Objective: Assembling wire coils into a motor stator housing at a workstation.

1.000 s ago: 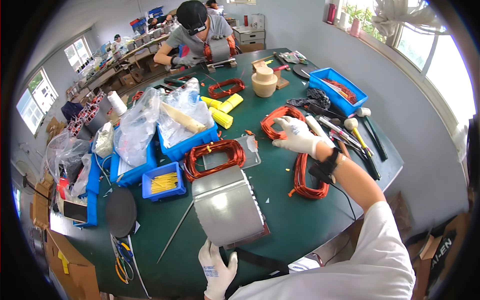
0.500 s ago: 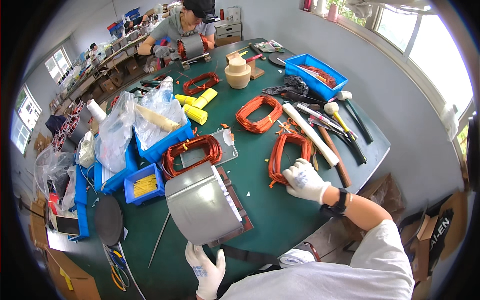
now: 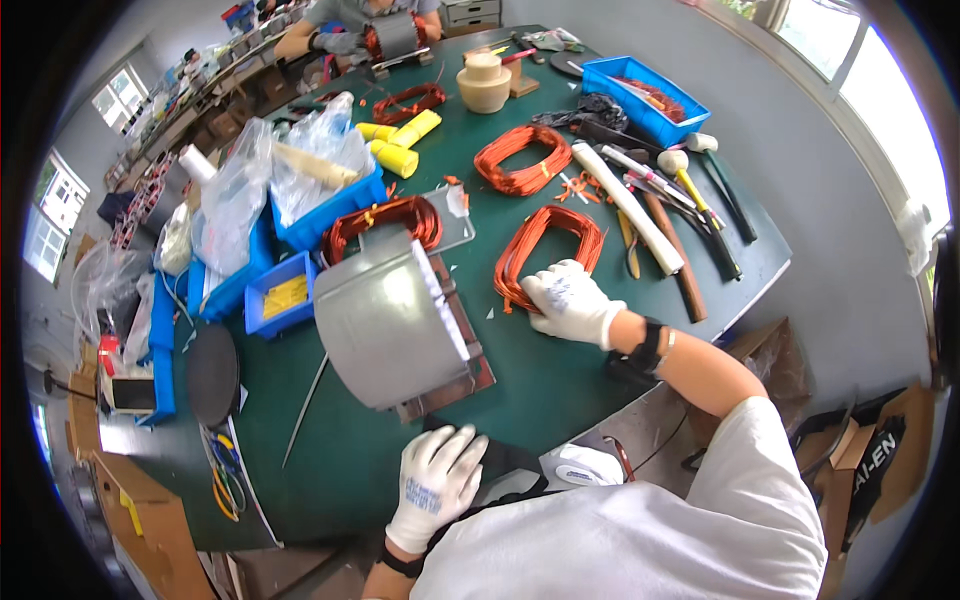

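My right hand [image 3: 572,302], in a white glove, is closed on the near end of an orange-red copper wire coil [image 3: 508,248] that lies on the green table. My left hand [image 3: 437,487], also gloved in white, is in front of my body by the near table edge, fingers stretched out, holding nothing. Ahead and to the left of it, a grey metal motor stator [image 3: 380,325] with white insulation strips along its right end rests on a reddish-brown board [image 3: 462,355]. A darker copper coil [image 3: 415,222] lies just behind the stator, partly hidden by it.
A second orange coil [image 3: 520,160] lies farther back. A white tube [image 3: 628,212], mallets [image 3: 675,165] and a wooden handle [image 3: 677,262] lie right. Blue bins [image 3: 335,222] with plastic bags stand left, near pliers [image 3: 225,470]. Across the table, another person's gloved hand [image 3: 340,43] is at a wound stator.
My right hand has shifted the coil leftward over the table. My left hand has come away from the stator's near side toward my body. The view has tilted downward.
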The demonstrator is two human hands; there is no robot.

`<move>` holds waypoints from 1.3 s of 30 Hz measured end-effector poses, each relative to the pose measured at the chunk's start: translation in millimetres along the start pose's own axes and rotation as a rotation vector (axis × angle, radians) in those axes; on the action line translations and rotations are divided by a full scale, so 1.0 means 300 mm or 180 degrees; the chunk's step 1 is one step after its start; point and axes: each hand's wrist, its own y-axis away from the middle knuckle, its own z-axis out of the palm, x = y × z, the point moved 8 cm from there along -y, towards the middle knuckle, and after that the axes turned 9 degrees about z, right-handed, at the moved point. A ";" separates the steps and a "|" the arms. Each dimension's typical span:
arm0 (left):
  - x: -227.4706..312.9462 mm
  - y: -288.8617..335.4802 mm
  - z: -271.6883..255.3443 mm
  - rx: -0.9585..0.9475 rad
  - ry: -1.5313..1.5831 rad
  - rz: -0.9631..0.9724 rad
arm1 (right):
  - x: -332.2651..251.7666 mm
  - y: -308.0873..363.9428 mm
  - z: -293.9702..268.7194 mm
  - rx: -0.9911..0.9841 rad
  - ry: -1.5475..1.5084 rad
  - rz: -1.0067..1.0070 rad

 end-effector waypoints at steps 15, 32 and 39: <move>0.018 0.086 -0.064 -0.0064 -0.0191 -0.0213 | 0.009 0.226 -0.152 0.0213 0.0280 -0.0534; 0.104 -0.035 0.052 -0.1643 0.2631 -0.0049 | 0.034 0.190 -0.017 0.0124 -0.0116 0.0085; -0.026 -0.061 -0.074 -0.0388 0.2497 -0.0641 | 0.130 0.195 -0.072 0.0376 0.0123 -0.0365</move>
